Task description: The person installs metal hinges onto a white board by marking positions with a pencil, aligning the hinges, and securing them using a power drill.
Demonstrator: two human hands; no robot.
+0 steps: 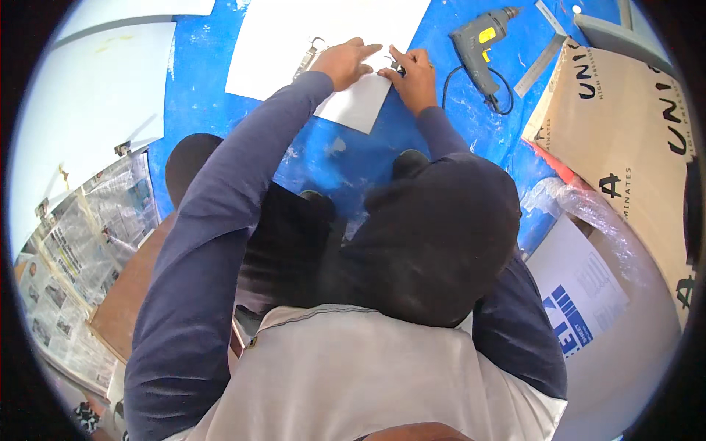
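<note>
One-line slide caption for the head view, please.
Left hand and right hand over a white sheet, silvery piece to their left, corded drill to their right on the blue surface.

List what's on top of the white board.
On the white board are a metal piece beside the left hand and a small dark piece at the right hand. Whatever lies beneath the hands is covered.

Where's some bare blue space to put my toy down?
There's a bare strip of blue surface between the pale panel and the white sheet, and another patch between that sheet and the person's legs. It's crowded around the left hand and right hand, and further right, with the drill and cardboard.
</note>
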